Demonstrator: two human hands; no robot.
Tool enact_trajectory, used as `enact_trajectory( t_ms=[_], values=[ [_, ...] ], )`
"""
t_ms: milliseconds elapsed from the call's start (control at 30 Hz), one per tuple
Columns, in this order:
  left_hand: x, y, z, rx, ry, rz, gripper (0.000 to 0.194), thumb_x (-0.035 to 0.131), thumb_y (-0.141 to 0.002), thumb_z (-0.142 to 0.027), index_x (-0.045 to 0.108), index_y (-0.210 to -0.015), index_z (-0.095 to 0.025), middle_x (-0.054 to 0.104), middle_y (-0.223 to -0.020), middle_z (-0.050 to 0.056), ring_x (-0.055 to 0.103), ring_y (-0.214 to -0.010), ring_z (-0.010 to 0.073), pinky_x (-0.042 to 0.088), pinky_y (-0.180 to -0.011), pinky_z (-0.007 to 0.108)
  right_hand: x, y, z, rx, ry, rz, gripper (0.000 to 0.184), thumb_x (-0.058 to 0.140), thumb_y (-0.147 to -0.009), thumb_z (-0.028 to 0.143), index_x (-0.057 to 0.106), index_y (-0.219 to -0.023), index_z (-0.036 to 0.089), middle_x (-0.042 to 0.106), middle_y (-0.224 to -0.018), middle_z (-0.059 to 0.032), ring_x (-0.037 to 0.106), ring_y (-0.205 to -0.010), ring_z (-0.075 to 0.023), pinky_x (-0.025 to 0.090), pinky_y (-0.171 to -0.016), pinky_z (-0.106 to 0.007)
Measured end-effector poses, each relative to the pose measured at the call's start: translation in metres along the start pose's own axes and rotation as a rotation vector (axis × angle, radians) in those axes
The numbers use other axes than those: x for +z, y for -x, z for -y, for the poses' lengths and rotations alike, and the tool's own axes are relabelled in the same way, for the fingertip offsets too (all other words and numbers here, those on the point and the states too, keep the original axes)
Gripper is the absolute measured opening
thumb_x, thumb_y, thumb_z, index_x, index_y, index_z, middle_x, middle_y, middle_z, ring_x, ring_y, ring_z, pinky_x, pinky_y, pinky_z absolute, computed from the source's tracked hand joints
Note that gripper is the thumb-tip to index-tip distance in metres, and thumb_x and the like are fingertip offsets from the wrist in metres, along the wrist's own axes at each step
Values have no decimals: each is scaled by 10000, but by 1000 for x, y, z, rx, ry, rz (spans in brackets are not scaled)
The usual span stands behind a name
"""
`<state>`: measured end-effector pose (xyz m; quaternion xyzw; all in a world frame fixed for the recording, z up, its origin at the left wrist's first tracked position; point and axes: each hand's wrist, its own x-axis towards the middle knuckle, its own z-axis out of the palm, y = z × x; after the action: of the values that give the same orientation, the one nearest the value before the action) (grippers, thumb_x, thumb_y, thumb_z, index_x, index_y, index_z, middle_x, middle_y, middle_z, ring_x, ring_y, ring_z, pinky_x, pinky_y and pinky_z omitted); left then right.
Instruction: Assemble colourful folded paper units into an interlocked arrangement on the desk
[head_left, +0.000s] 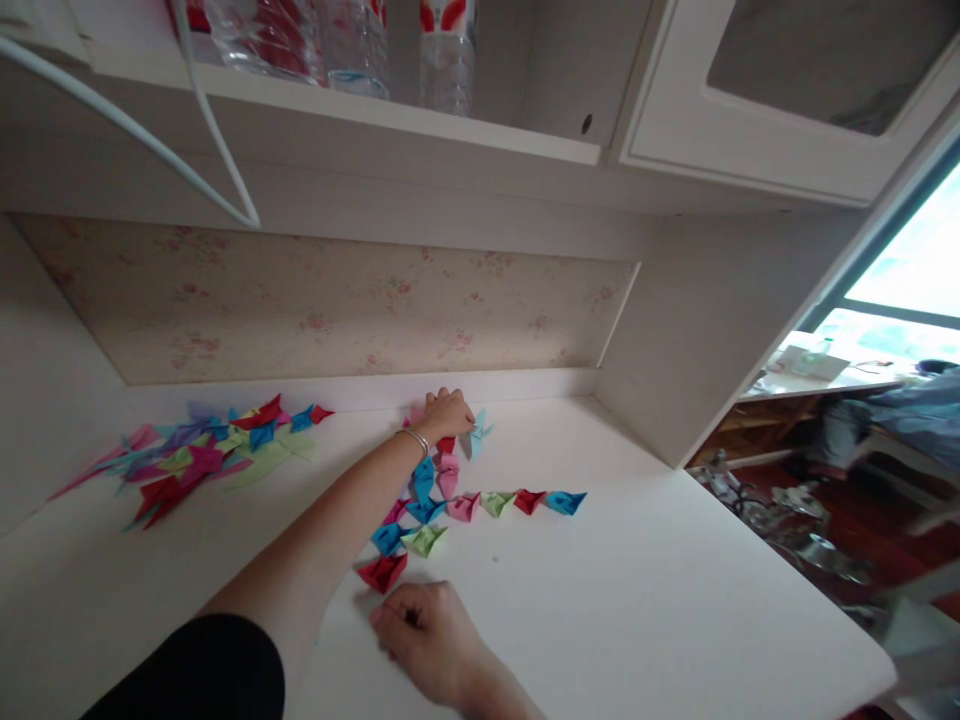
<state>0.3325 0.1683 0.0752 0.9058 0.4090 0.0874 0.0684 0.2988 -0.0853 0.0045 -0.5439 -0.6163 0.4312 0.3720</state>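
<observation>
Small folded paper shapes in red, pink, blue and green form two crossing rows [450,505] on a white desk [637,600]. My left hand [448,413] reaches far across to the top of the upright row, fingers curled down onto a piece there, beside a light blue piece [477,432]. A bracelet circles that wrist. My right hand [424,630] rests near the desk's front with its fingers curled down on the surface, just below a red piece [382,572]. I cannot see anything in it.
A loose heap of several more paper shapes [195,455] lies at the back left. A shelf with plastic bottles [352,45] hangs overhead, with a white cable [187,150] looping down. A cabinet side panel [697,340] closes the desk's right; beyond it lies a cluttered floor.
</observation>
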Motion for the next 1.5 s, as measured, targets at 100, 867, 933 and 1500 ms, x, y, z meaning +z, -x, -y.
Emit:
enact_trajectory(
  t_ms=[100,867,933,1500],
  values=[
    [0,-2,0,0,-35,22,207,656,-689,-365,769,-839,-276,584,-1071,109,421,-1066,327,287,-905,476,0,0,0,-12,8,5,301,502,-854,286,554,-581,170,525,-553,38,432,-507,-70,277,-454,-187],
    [-67,62,19,24,123,-184,331,463,-802,-198,739,-985,-198,690,-1071,60,593,-970,200,412,-886,279,-1,2,-4,-40,61,-4,331,500,-872,318,544,-578,173,445,-525,52,346,-502,-73,259,-469,-208],
    [-68,102,29,23,265,-281,281,498,-797,-208,752,-917,-196,713,-970,44,615,-891,188,432,-834,255,-1,3,-3,-40,57,-3,334,498,-872,324,532,-576,174,416,-526,54,330,-506,-75,241,-463,-211],
    [10,327,88,-321,1025,0,213,599,-781,-322,741,-869,-190,722,-870,53,627,-816,201,444,-742,260,4,8,1,76,106,-58,409,439,-900,482,550,-650,178,450,-566,31,396,-540,-106,299,-508,-229]
  ],
)
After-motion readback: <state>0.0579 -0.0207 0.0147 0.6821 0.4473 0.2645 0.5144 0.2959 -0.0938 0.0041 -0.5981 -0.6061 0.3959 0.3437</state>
